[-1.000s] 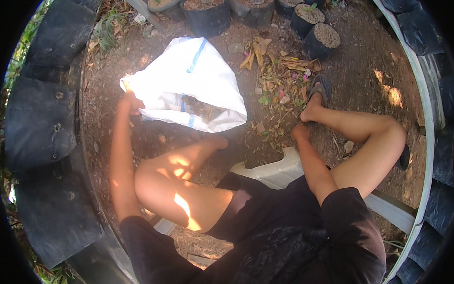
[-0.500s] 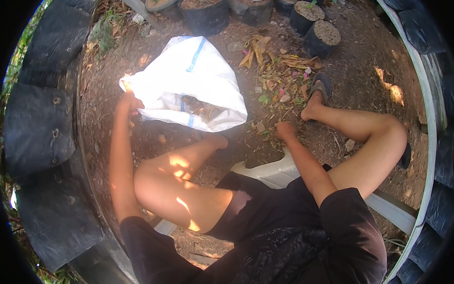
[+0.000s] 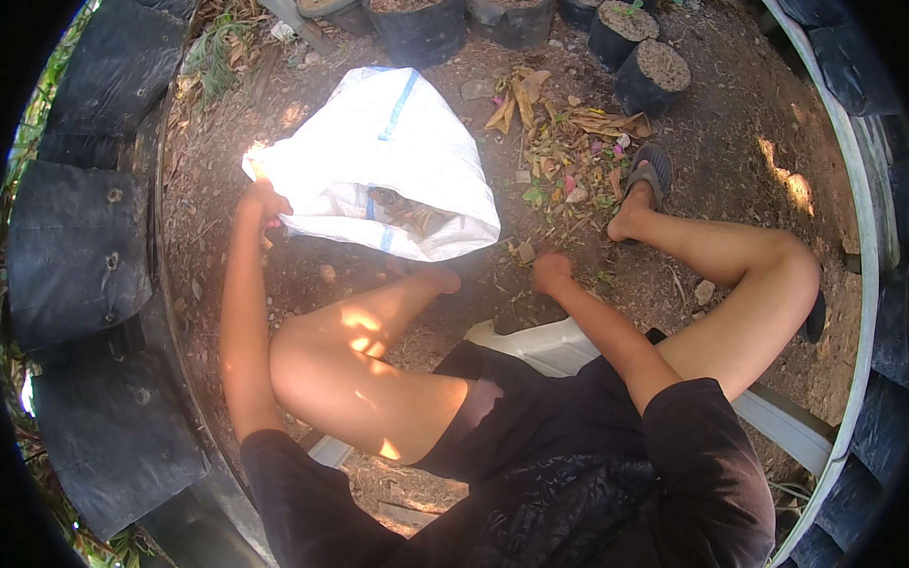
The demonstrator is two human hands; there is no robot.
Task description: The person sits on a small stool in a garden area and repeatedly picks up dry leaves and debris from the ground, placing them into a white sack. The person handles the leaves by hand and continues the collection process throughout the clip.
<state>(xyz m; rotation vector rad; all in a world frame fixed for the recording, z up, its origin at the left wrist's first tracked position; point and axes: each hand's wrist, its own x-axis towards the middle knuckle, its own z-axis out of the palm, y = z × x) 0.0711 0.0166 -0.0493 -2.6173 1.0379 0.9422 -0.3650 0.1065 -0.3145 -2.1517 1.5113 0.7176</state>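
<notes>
A white woven sack [image 3: 420, 123] with blue stripes lies on the soil in front of me, its mouth held partly open toward me. My left hand [image 3: 264, 201] grips the left corner of that mouth. Inside the opening, brownish dry leaf litter [image 3: 417, 215] shows. My right hand [image 3: 552, 273] is curled closed above the ground, to the right of the sack's mouth and apart from it. Whatever may be in its fingers is hidden. Beyond it a scatter of fallen leaves and petals [image 3: 553, 177] covers the soil.
I sit on a low pale plastic stool [image 3: 542, 345], knees spread. Black planting bags of soil [image 3: 654, 79] stand along the far side. A metal rail [image 3: 859, 298] curves down the right. Black planting bags [image 3: 81, 241] line the left. My sandalled foot [image 3: 646, 181] rests beside the leaves.
My right hand has moved a little left and nearer to me, toward the sack's mouth. My left hand keeps its grip on the sack, which stays in place.
</notes>
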